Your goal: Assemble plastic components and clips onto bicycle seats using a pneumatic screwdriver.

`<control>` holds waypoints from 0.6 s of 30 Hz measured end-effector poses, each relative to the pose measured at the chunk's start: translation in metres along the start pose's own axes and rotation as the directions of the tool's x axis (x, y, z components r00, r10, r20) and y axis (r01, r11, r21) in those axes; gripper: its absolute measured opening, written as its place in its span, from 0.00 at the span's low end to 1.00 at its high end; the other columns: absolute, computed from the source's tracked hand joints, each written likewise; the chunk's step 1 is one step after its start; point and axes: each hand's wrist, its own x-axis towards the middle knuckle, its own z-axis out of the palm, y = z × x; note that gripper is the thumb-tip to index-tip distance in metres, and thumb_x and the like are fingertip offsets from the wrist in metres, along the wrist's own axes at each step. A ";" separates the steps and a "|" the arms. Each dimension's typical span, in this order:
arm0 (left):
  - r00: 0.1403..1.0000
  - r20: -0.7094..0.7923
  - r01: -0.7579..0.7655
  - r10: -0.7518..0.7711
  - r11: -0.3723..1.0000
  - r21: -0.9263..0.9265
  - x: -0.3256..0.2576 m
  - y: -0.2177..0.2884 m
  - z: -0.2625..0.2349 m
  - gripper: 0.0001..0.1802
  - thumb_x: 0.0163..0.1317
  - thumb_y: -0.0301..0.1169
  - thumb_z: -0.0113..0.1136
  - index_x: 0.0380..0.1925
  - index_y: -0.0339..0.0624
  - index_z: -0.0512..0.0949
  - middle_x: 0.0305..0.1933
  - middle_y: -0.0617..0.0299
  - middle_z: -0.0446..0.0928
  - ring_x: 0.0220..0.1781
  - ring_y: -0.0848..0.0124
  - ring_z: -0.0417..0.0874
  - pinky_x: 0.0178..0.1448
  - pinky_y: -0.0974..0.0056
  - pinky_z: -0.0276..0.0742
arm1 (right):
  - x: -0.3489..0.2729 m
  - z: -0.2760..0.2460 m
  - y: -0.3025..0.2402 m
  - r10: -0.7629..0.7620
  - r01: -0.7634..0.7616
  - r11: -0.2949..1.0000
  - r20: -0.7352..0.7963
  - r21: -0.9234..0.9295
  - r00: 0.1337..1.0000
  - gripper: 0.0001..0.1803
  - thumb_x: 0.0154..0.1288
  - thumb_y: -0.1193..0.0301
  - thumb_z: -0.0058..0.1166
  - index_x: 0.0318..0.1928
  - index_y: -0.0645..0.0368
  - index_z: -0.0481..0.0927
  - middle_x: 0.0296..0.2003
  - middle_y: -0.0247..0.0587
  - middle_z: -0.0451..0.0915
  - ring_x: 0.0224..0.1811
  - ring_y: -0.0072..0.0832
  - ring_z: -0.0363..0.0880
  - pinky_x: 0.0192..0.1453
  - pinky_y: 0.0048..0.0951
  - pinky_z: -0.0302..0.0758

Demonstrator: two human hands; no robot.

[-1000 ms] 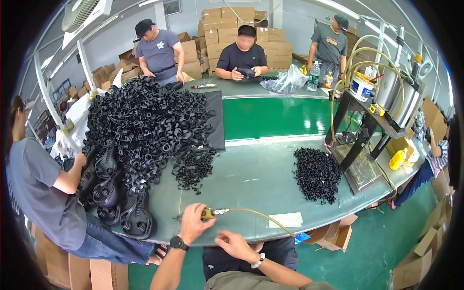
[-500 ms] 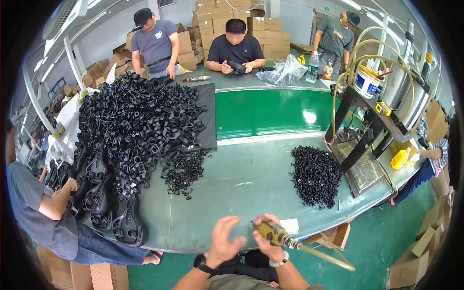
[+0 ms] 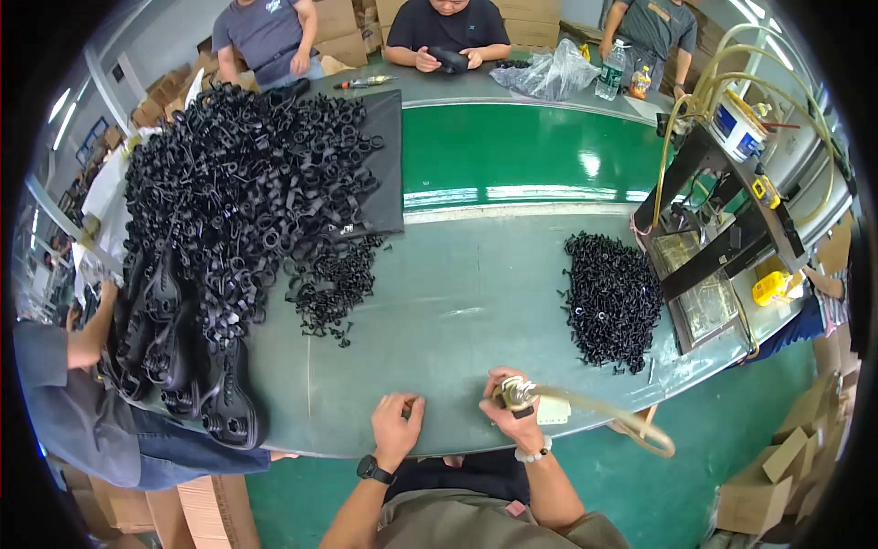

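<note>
Black, foot-shaped moulded pieces point(image 3: 229, 398) crowd eight o'clock of a smooth, dull-green bench point(image 3: 439, 320), a tangled heap of black rings point(image 3: 247, 174) at ten. Just past six, the left hand point(image 3: 393, 430) curls, its contents unclear. At five, the right hand point(image 3: 508, 424) clamps a round-ended metallic tool point(image 3: 517, 392), long axis steep, fitting upward, nose hidden; its translucent, yellowish hose point(image 3: 599, 404) arcs toward four, crossing a white card point(image 3: 552, 413). Small black screw-like parts point(image 3: 613, 302) and a dark metal stand point(image 3: 713, 261) hem in three.

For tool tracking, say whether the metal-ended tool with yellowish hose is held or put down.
Held: the right hand curls around the tool.
</note>
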 end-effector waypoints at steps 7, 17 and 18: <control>1.000 0.010 -0.009 0.009 0.999 -0.043 -0.002 -0.004 -0.001 0.05 0.59 0.28 0.66 0.29 0.40 0.80 0.28 0.59 0.79 0.29 0.61 0.78 0.35 0.58 0.73 | 0.001 0.007 -0.005 0.020 0.079 0.857 -0.187 0.510 0.982 0.34 0.55 0.49 0.70 0.50 0.62 0.73 0.29 0.41 0.77 0.30 0.32 0.75 0.36 0.33 0.74; 1.000 0.012 0.012 -0.010 0.991 -0.135 -0.008 -0.006 -0.003 0.05 0.61 0.28 0.65 0.31 0.39 0.79 0.29 0.57 0.79 0.30 0.59 0.78 0.36 0.59 0.73 | -0.015 0.012 -0.022 0.147 -0.059 0.915 -0.195 0.399 0.970 0.42 0.52 0.37 0.66 0.47 0.64 0.72 0.26 0.41 0.75 0.28 0.33 0.76 0.35 0.34 0.75; 1.000 -0.005 0.000 -0.001 0.989 -0.148 -0.007 -0.007 -0.002 0.05 0.62 0.28 0.64 0.31 0.39 0.79 0.29 0.57 0.79 0.30 0.59 0.78 0.36 0.58 0.73 | -0.018 0.007 -0.023 0.166 -0.084 0.929 -0.202 0.361 0.965 0.41 0.52 0.38 0.66 0.47 0.64 0.72 0.26 0.41 0.76 0.28 0.32 0.76 0.35 0.34 0.75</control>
